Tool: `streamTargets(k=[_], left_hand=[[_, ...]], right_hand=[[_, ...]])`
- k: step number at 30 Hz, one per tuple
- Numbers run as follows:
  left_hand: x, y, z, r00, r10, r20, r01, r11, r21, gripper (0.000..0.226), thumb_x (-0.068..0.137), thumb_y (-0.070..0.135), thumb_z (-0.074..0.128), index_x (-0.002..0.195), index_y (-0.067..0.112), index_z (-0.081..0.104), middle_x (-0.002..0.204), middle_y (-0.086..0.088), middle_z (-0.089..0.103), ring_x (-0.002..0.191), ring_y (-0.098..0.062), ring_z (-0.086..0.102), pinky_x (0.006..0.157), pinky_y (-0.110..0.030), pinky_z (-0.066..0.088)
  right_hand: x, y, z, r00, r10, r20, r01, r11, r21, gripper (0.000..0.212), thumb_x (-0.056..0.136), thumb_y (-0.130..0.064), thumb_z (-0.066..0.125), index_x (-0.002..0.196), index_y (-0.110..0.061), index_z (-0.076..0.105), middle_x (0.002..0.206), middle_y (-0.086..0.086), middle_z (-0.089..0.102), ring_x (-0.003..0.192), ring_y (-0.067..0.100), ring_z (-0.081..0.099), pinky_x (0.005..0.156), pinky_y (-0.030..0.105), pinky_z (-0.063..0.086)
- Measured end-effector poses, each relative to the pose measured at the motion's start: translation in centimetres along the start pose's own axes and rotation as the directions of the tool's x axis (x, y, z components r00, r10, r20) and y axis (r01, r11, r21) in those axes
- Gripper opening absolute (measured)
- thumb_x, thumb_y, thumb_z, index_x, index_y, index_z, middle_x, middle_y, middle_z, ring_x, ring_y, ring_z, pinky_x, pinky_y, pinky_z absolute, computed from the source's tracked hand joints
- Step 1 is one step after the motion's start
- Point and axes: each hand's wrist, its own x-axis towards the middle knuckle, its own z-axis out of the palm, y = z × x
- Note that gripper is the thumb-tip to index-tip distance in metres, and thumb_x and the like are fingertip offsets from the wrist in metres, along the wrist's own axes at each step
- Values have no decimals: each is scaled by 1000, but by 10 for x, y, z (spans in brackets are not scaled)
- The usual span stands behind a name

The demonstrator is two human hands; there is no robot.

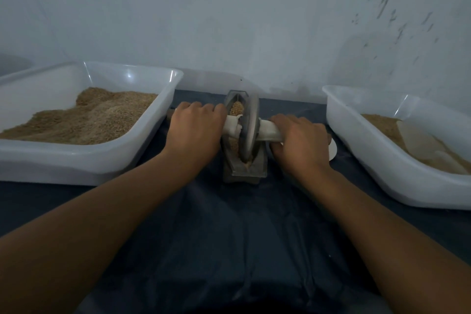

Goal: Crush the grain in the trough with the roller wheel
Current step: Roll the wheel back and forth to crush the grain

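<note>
A narrow grey metal trough point(257, 164) stands in the middle of the dark cloth, running away from me. Brown grain point(237, 107) shows at its far end. A grey metal roller wheel point(249, 125) stands upright in the trough, with a cloth-wrapped axle handle point(267, 131) sticking out on both sides. My left hand point(195, 129) is closed over the left end of the handle. My right hand point(302, 141) grips the right end. The wheel's lower rim sits near the trough's near end.
A big white plastic tub point(84, 160) of brown grain stands at the left. Another white tub point(382, 178) at the right holds finer meal and a pale scoop point(423, 143). A small white round object point(332, 151) lies behind my right hand. A pale wall stands close behind.
</note>
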Motion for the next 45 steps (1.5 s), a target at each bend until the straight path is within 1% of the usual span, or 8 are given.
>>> streamTargets(k=[4,11,18,23,27,34,37,45], left_hand=[[8,2,12,999,-1,47,1,1000,0,25,81,21,69,95,20,48,85,1,61,74,-19,57,68,-33,40],[12,-3,25,999,-35,37,35,999,-9,26,81,23,72,96,19,51,83,-2,64,71,-22,60,61,-33,32],[28,-4,38,995,-76,64,74,997,22,26,83,27,71,100,19,54,82,-2,63,62,-18,41,55,-32,25],[42,-3,45,996,-74,44,72,997,37,18,88,22,65,101,18,54,82,-1,63,60,-18,40,49,-28,8],[50,-6,53,998,-58,27,59,998,-31,17,91,17,60,106,14,53,91,-7,66,75,-26,61,61,-33,29],[59,-6,59,999,-44,6,44,999,-17,22,90,14,61,109,13,50,86,-7,62,71,-28,58,62,-36,30],[56,-5,57,998,-54,15,54,999,6,20,89,12,60,106,14,50,79,-5,58,64,-25,51,58,-35,26],[35,-4,44,998,-57,5,57,998,13,30,80,18,73,102,18,51,79,-2,63,66,-21,57,58,-32,27]], right_hand=[[11,6,7,998,-18,62,20,1000,-19,23,89,-26,60,112,-25,64,99,0,69,91,29,62,72,36,29],[36,12,23,994,-59,90,68,993,-97,14,88,-27,59,102,-24,61,92,0,68,85,30,63,69,36,31],[61,18,41,989,-54,135,72,989,-130,25,87,-35,61,112,-33,61,95,-4,69,88,27,64,69,36,28],[72,24,48,982,-28,189,40,997,-59,41,86,-37,65,125,-42,58,105,-6,71,95,26,67,70,36,32],[86,27,50,965,-25,262,39,998,-50,50,85,-37,67,132,-43,53,115,-4,70,102,28,66,69,36,37],[98,30,52,923,24,384,-14,999,-31,58,86,-35,67,139,-48,45,122,-4,67,110,27,62,71,37,43],[97,30,51,927,33,374,-18,999,-43,57,86,-36,68,137,-48,46,119,-3,67,107,27,63,71,37,42],[69,21,47,982,-10,188,24,997,-69,37,86,-38,64,122,-40,57,99,-3,71,87,27,66,64,34,34]])
